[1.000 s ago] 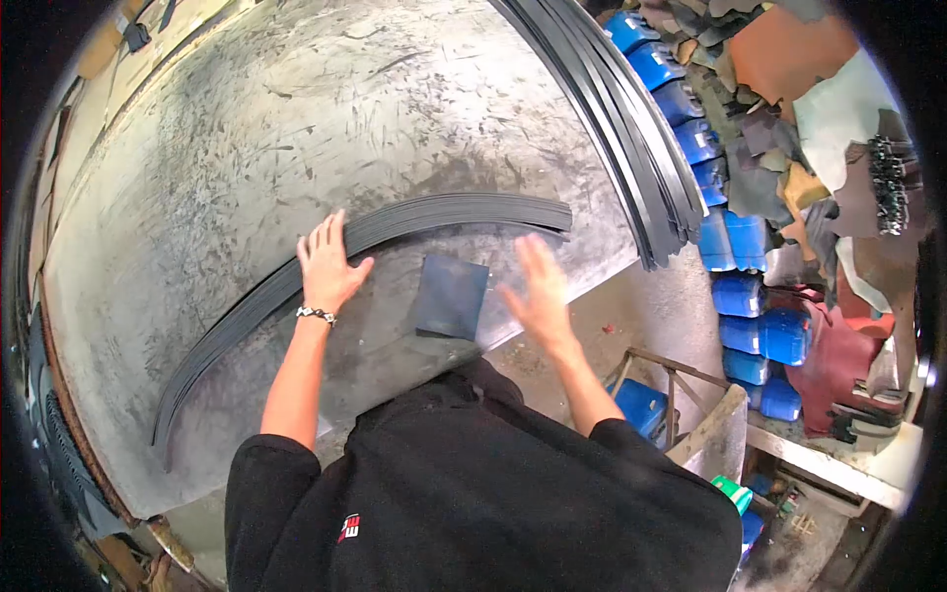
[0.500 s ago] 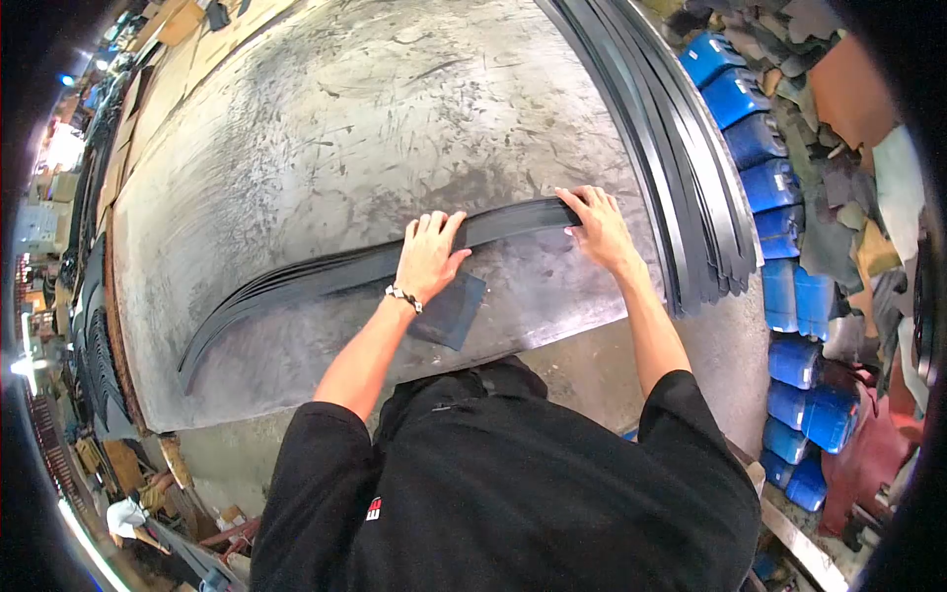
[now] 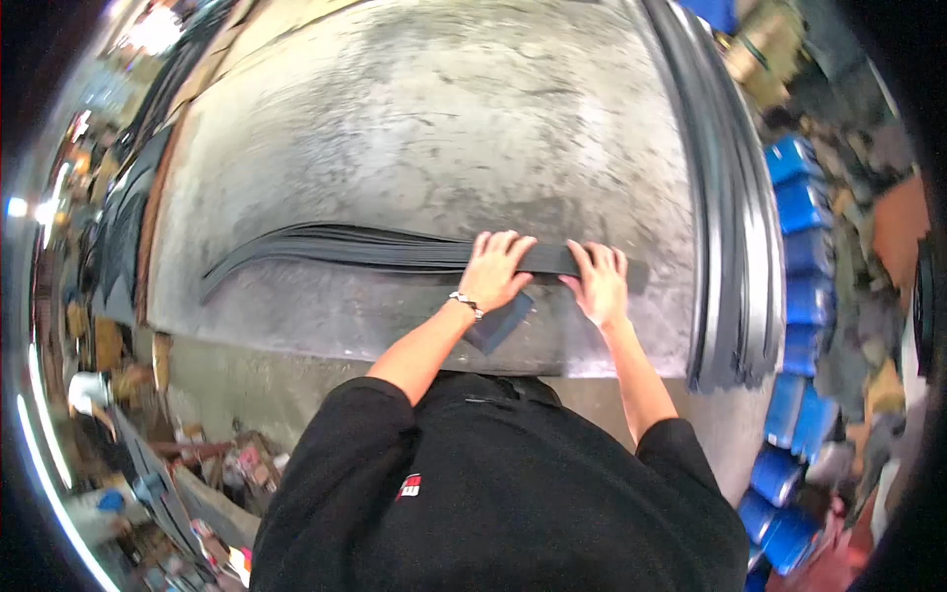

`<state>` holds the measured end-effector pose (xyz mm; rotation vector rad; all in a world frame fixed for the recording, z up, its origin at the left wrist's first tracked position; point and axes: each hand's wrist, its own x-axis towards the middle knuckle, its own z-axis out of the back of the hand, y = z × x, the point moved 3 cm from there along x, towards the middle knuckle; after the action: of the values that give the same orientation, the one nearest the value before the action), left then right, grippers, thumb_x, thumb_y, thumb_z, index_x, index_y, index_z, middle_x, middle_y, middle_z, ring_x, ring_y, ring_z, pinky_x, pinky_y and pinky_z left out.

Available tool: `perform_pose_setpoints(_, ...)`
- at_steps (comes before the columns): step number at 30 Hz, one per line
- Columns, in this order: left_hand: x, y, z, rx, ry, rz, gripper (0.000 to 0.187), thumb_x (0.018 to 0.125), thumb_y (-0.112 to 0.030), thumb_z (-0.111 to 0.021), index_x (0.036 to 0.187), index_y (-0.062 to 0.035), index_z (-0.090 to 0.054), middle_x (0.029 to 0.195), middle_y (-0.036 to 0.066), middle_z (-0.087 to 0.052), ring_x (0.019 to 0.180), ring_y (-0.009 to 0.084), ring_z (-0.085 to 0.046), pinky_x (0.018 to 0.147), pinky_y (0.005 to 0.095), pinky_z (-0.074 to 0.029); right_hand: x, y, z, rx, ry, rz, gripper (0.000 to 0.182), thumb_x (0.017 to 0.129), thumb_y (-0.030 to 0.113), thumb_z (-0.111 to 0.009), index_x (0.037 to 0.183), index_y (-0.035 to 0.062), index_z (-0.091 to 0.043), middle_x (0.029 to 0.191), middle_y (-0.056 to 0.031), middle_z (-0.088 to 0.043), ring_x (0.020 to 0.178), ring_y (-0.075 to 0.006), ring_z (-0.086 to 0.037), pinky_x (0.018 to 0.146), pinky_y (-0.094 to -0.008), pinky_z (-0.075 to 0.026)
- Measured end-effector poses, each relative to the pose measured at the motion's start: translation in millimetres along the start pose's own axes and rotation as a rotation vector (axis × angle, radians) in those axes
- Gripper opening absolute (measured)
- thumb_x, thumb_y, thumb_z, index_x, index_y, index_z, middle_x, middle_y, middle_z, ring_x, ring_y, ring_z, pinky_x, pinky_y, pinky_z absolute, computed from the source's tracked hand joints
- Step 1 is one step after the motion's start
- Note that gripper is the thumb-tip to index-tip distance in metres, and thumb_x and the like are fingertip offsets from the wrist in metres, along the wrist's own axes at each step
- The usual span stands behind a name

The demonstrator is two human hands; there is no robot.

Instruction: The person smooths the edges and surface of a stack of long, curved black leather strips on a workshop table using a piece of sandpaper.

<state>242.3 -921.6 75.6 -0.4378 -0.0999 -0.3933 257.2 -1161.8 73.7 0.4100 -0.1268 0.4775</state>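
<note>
Person: black shirt fills the lower frame at 6 o'clock; both bare forearms reach up toward the centre.
Dark square piece (image 3: pixel 498 321): lies flat on the table just below the left wrist, partly covered by it.
Left hand (image 3: pixel 493 271): fingers spread, palm down, pressing flat on the stack of strips; nothing gripped. A beaded bracelet (image 3: pixel 466 302) sits on the wrist.
Right hand (image 3: pixel 599 281): just beside the left at 3 o'clock of it, fingers also extended, flat on the same stack near its right end; not closed around it.
Stack of dark strips (image 3: pixel 345 247): long, thin, slightly fanned, lying across the table's middle from 9 o'clock to just past the right hand.
Table (image 3: pixel 444 128): grey, scratched, worn surface running up to 12 o'clock.
Second bundle of strips (image 3: pixel 735 247): runs along the table's right edge, 1 to 4 o'clock, well apart from the hands.
Blue jerrycans (image 3: pixel 804 227): stacked beyond the right edge at 3 o'clock.
Floor clutter: 8 o'clock, blurred.
</note>
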Motion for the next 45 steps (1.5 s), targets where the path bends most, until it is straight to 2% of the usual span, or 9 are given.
perform_pose_setpoints(4, -14, 37, 10, 0.126, 0.026, 0.052, 0.078, 0.084, -0.055, -0.085, 0.143, -0.012, -0.059, 0.128, 0.012, -0.058, 0.127, 0.0324, -0.055, 0.123, 0.0542, -0.033, 1, 11, 8, 0.011, -0.079, -0.015, 0.072, 0.082, 0.023, -0.089, 0.148, 0.011, -0.061, 0.133, -0.0137, -0.065, 0.129, -0.0341, -0.058, 0.117, -0.054, -0.035)
perform_pose_setpoints(10, -60, 107, 58, 0.222, 0.067, 0.18, 0.089, 0.078, -0.07, -0.084, 0.144, -0.0146, -0.059, 0.138, 0.015, -0.057, 0.14, 0.0357, -0.051, 0.129, 0.062, -0.025, 1, 14, 11, -0.017, -0.06, -0.043, 0.072, 0.079, 0.023, -0.092, 0.144, 0.0118, -0.062, 0.133, -0.0135, -0.064, 0.131, -0.0357, -0.055, 0.12, -0.0539, -0.034)
perform_pose_setpoints(14, -96, 147, 86, 0.249, 0.089, 0.218, 0.093, 0.081, -0.071, -0.081, 0.152, -0.0174, -0.055, 0.143, 0.011, -0.058, 0.145, 0.0319, -0.049, 0.13, 0.0633, -0.024, 2, 18, 14, 0.016, -0.019, -0.081, 0.071, 0.078, 0.024, -0.093, 0.141, 0.0123, -0.062, 0.132, -0.0133, -0.063, 0.132, -0.036, -0.054, 0.12, -0.055, -0.033)
perform_pose_setpoints(18, -88, 167, 78, 0.33, 0.146, 0.162, 0.073, 0.09, -0.063, -0.077, 0.142, -0.0145, -0.059, 0.132, 0.012, -0.059, 0.135, 0.0325, -0.054, 0.128, 0.0605, -0.028, 5, 19, 8, -0.039, 0.028, -0.087, 0.072, 0.078, 0.025, -0.092, 0.141, 0.0098, -0.061, 0.131, -0.015, -0.062, 0.131, -0.0383, -0.054, 0.119, -0.0552, -0.032)
perform_pose_setpoints(22, -85, 172, 81, 0.301, 0.038, 0.059, 0.067, 0.091, -0.06, -0.077, 0.136, -0.0125, -0.061, 0.122, 0.01, -0.058, 0.122, 0.033, -0.056, 0.118, 0.0529, -0.038, 22, 48, -6, -0.278, 0.208, -0.269, 0.093, 0.076, 0.03, -0.093, 0.156, 0.0096, -0.049, 0.16, -0.019, -0.048, 0.155, -0.0419, -0.039, 0.128, -0.0633, -0.025)
perform_pose_setpoints(26, -89, 178, 74, 0.243, -0.071, 0.018, 0.065, 0.088, -0.056, -0.08, 0.133, -0.0133, -0.061, 0.121, 0.011, -0.058, 0.123, 0.0329, -0.056, 0.111, 0.0485, -0.042, 67, 157, -27, -0.15, 0.246, -0.098, 0.103, 0.085, 0.038, -0.087, 0.169, 0.0104, -0.035, 0.172, -0.0237, -0.036, 0.163, -0.0444, -0.026, 0.129, -0.0668, -0.023)
perform_pose_setpoints(34, -108, 217, 89, 0.083, -0.079, -0.051, 0.073, 0.08, -0.056, -0.087, 0.132, -0.0105, -0.063, 0.13, 0.014, -0.062, 0.129, 0.0341, -0.057, 0.116, 0.0504, -0.042, 95, 244, -126, -0.283, 0.101, -0.143, 0.075, 0.082, 0.015, -0.084, 0.15, 0.0078, -0.055, 0.151, -0.0126, -0.058, 0.149, -0.0377, -0.047, 0.119, -0.062, -0.037)
perform_pose_setpoints(39, -175, 334, 151, 0.059, -0.075, 0.037, 0.084, 0.082, -0.066, -0.082, 0.141, -0.0102, -0.059, 0.133, 0.014, -0.059, 0.134, 0.0329, -0.054, 0.127, 0.0554, -0.03, 103, 246, -116, -0.312, 0.168, -0.134, 0.072, 0.081, 0.019, -0.085, 0.146, 0.0072, -0.057, 0.142, -0.0168, -0.062, 0.138, -0.0399, -0.055, 0.115, -0.0566, -0.044)
perform_pose_setpoints(45, -247, 434, 206, 0.203, -0.13, 0.155, 0.083, 0.086, -0.075, -0.075, 0.137, -0.0102, -0.062, 0.129, 0.014, -0.06, 0.131, 0.0332, -0.055, 0.127, 0.057, -0.031, 111, 259, -107, -0.249, 0.204, -0.132, 0.074, 0.077, 0.002, -0.086, 0.145, 0.0041, -0.056, 0.138, -0.0216, -0.062, 0.136, -0.0431, -0.055, 0.113, -0.0507, -0.045)
